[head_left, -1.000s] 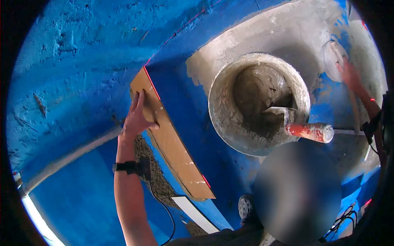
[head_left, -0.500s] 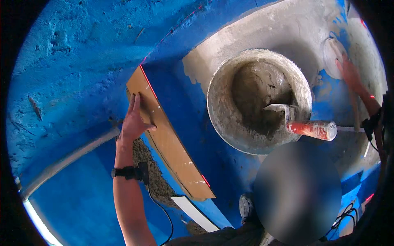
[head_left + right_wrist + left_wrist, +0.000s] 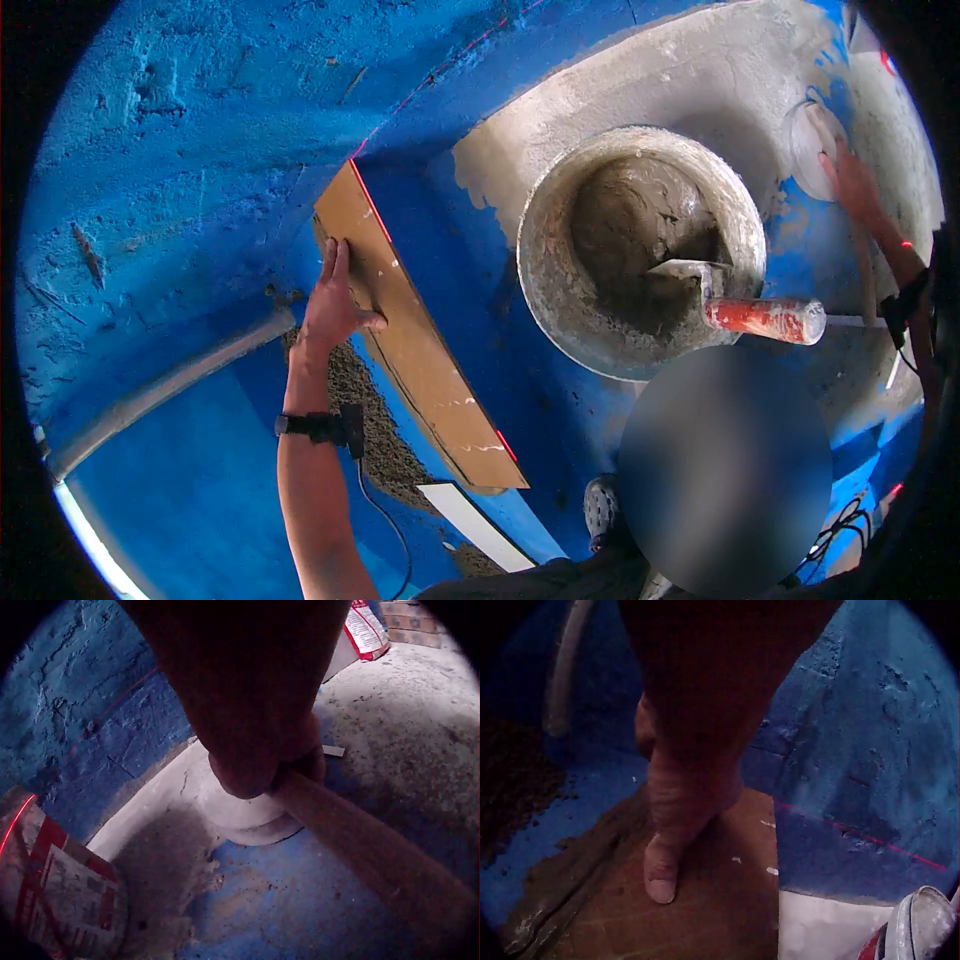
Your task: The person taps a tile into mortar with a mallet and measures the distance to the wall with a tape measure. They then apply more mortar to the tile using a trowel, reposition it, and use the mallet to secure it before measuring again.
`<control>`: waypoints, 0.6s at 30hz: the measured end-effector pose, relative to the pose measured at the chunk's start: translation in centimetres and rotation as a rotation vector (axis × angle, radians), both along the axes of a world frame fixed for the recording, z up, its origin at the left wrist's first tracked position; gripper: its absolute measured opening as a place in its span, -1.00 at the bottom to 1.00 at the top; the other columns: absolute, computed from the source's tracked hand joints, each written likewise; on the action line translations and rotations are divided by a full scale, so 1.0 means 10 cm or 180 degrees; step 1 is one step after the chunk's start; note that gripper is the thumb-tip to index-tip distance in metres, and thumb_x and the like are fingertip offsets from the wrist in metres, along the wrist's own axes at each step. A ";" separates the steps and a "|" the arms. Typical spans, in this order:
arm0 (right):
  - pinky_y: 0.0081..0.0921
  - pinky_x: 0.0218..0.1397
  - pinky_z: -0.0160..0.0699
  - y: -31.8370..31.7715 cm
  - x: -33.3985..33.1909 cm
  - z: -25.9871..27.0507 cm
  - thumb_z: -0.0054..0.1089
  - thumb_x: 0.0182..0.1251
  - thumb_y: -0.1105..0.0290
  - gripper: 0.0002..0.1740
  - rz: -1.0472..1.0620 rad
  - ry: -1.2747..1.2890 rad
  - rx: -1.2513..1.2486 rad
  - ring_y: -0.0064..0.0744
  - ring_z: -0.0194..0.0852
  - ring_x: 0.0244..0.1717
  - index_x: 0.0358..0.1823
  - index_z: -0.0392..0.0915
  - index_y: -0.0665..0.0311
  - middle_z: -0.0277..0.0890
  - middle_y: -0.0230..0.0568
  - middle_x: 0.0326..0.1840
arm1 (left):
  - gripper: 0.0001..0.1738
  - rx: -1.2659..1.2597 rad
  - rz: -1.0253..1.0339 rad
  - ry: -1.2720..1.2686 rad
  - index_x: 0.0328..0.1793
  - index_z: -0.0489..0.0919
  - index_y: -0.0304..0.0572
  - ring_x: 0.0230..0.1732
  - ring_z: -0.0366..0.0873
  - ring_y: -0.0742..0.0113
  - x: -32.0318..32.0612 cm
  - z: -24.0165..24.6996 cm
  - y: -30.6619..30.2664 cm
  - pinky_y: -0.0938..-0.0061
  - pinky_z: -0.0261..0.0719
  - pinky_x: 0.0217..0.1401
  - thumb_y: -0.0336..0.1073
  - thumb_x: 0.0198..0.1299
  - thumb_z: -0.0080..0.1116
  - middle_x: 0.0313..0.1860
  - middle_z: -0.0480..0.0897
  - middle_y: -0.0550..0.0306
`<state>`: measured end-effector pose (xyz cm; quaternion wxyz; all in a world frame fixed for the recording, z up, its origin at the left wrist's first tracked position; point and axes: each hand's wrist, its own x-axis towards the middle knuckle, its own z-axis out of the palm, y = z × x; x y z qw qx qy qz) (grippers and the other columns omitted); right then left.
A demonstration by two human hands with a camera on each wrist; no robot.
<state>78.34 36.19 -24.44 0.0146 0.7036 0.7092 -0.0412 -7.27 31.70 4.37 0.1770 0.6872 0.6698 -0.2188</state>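
A long brown tile (image 3: 425,350) lies over grey mortar (image 3: 570,892) that shows along its left side. My left hand (image 3: 332,308) rests on the tile's far part, fingers straight and thumb spread toward the middle. In the left wrist view the thumb (image 3: 661,877) lies on its surface. Off to the right, my right hand (image 3: 858,185) grips a mallet with a round white head (image 3: 251,825) and a wooden handle (image 3: 360,847). Its fingers curl around the handle close by the head; the head stands over the blue and grey floor.
A bucket (image 3: 540,290) of wet mortar stands right of the tile, with a red-handled trowel (image 3: 765,320) leaning in it. A white strip (image 3: 475,525) lies by the tile's near end. The rough blue wall (image 3: 200,150) rises beyond. A shoe (image 3: 600,505) is close by.
My left hand has drawn back slightly along the tile, toward me. The right hand and mallet keep their place; the head view shifts a little.
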 end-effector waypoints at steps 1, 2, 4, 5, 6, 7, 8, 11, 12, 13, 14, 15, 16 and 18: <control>0.19 0.10 0.63 0.00 0.04 -0.05 0.00 0.69 -0.04 -0.30 0.0051 0.0005 0.0057 0.46 0.70 0.00 0.45 0.34 0.50 0.67 0.49 -0.04 | 0.81 -0.0018 0.0046 0.0000 0.81 -0.07 -0.31 0.74 0.12 -0.30 0.02 0.00 0.00 0.04 0.33 0.72 -0.07 -0.64 0.89 0.81 0.00 -0.35; 0.19 0.10 0.63 0.00 0.08 -0.09 0.00 0.69 -0.04 -0.30 0.0075 0.0004 0.0081 0.45 0.70 0.00 0.46 0.34 0.51 0.67 0.49 -0.03 | 0.80 -0.0011 0.0059 0.0082 0.81 -0.06 -0.32 0.73 0.14 -0.30 0.03 0.00 0.00 0.03 0.35 0.70 -0.08 -0.64 0.89 0.80 0.01 -0.36; 0.18 0.12 0.64 -0.02 0.14 -0.15 0.00 0.69 -0.03 -0.29 0.0145 -0.0058 0.0125 0.45 0.70 0.00 0.49 0.31 0.51 0.67 0.49 -0.02 | 0.79 -0.0025 0.0065 0.0154 0.80 -0.05 -0.33 0.72 0.16 -0.30 0.05 0.00 -0.01 0.03 0.37 0.69 -0.09 -0.64 0.89 0.80 0.03 -0.36; 0.18 0.13 0.64 -0.02 0.15 -0.14 0.00 0.69 -0.03 -0.28 0.0192 -0.0122 0.0157 0.44 0.70 0.01 0.51 0.30 0.51 0.68 0.48 -0.02 | 0.75 0.0028 0.0005 0.0126 0.78 -0.01 -0.37 0.70 0.20 -0.33 0.05 0.00 -0.01 0.03 0.45 0.64 -0.14 -0.63 0.89 0.79 0.02 -0.40; 0.18 0.13 0.64 -0.01 0.16 -0.13 0.00 0.69 -0.03 -0.28 0.0193 -0.0128 0.0159 0.44 0.70 0.01 0.51 0.30 0.51 0.68 0.48 -0.02 | 0.73 0.0055 -0.0021 0.0112 0.77 0.01 -0.40 0.68 0.22 -0.35 0.05 0.00 -0.01 0.04 0.48 0.62 -0.17 -0.62 0.89 0.78 0.02 -0.42; 0.16 0.27 0.57 0.01 0.08 -0.03 0.02 0.69 -0.03 -0.26 -0.0056 -0.0030 -0.0219 0.42 0.63 0.17 0.56 0.27 0.47 0.60 0.49 0.16 | 0.71 0.0082 -0.0047 0.0099 0.76 0.03 -0.42 0.67 0.23 -0.36 0.05 0.01 -0.01 0.04 0.52 0.60 -0.19 -0.61 0.89 0.77 0.02 -0.44; 0.15 0.34 0.53 0.03 0.01 0.05 0.03 0.68 -0.03 -0.25 -0.0176 0.0019 -0.0409 0.41 0.59 0.26 0.58 0.25 0.46 0.57 0.49 0.24 | 0.71 0.0060 -0.0018 0.0127 0.76 0.03 -0.43 0.67 0.23 -0.35 0.06 0.01 -0.02 0.04 0.52 0.60 -0.20 -0.61 0.89 0.77 0.02 -0.44; 0.16 0.39 0.50 0.07 -0.03 0.15 0.03 0.69 -0.04 -0.24 -0.0419 0.0062 -0.0860 0.40 0.56 0.34 0.62 0.22 0.41 0.52 0.48 0.34 | 0.69 0.0102 -0.0044 0.0070 0.76 0.03 -0.44 0.69 0.21 -0.33 0.03 -0.01 -0.02 0.06 0.48 0.62 -0.23 -0.59 0.88 0.77 0.05 -0.45; 0.17 0.39 0.51 0.06 -0.02 0.15 0.03 0.69 -0.04 -0.24 -0.0449 0.0054 -0.0954 0.41 0.55 0.34 0.62 0.22 0.41 0.52 0.48 0.35 | 0.68 0.0111 -0.0057 0.0023 0.76 0.03 -0.45 0.69 0.20 -0.32 0.00 -0.02 -0.02 0.06 0.47 0.63 -0.24 -0.59 0.88 0.76 0.06 -0.45; 0.16 0.38 0.52 -0.01 0.09 0.02 0.02 0.69 -0.04 -0.24 -0.0139 0.0136 -0.0490 0.41 0.56 0.33 0.63 0.22 0.39 0.54 0.44 0.35 | 0.68 0.0118 -0.0070 -0.0024 0.76 0.03 -0.45 0.70 0.20 -0.32 -0.03 -0.03 -0.02 0.07 0.45 0.64 -0.25 -0.58 0.88 0.76 0.07 -0.46; 0.14 0.38 0.54 -0.09 0.21 -0.12 0.02 0.69 -0.05 -0.25 0.0180 0.0170 -0.0027 0.40 0.56 0.33 0.63 0.22 0.37 0.55 0.39 0.35 | 0.70 0.0159 -0.0150 -0.0182 0.77 -0.01 -0.42 0.71 0.19 -0.27 -0.07 -0.04 0.01 0.08 0.39 0.68 -0.22 -0.58 0.88 0.74 0.12 -0.44; 0.13 0.40 0.52 -0.10 0.33 -0.25 0.02 0.69 -0.04 -0.25 0.0266 0.0171 0.0032 0.39 0.55 0.34 0.63 0.21 0.37 0.54 0.39 0.36 | 0.73 0.0156 -0.0208 -0.0341 0.78 -0.04 -0.39 0.73 0.18 -0.22 -0.12 -0.05 -0.02 0.10 0.33 0.72 -0.20 -0.57 0.89 0.73 0.17 -0.43; 0.11 0.42 0.50 -0.05 0.44 -0.36 0.01 0.70 -0.03 -0.25 0.0262 0.0169 -0.0032 0.38 0.53 0.36 0.64 0.20 0.37 0.52 0.39 0.37 | 0.73 0.0002 -0.0137 -0.0353 0.78 -0.04 -0.39 0.73 0.18 -0.22 -0.14 -0.07 -0.06 0.10 0.33 0.72 -0.20 -0.57 0.89 0.73 0.17 -0.43; 0.08 0.45 0.46 0.06 0.63 -0.54 0.01 0.70 -0.01 -0.25 0.0170 0.0182 -0.0200 0.35 0.50 0.40 0.65 0.19 0.37 0.50 0.40 0.40 | 0.62 0.0148 -0.0236 -0.0132 0.75 0.06 -0.45 0.73 0.14 -0.27 -0.15 -0.08 -0.07 0.11 0.33 0.72 -0.29 -0.53 0.86 0.72 0.17 -0.47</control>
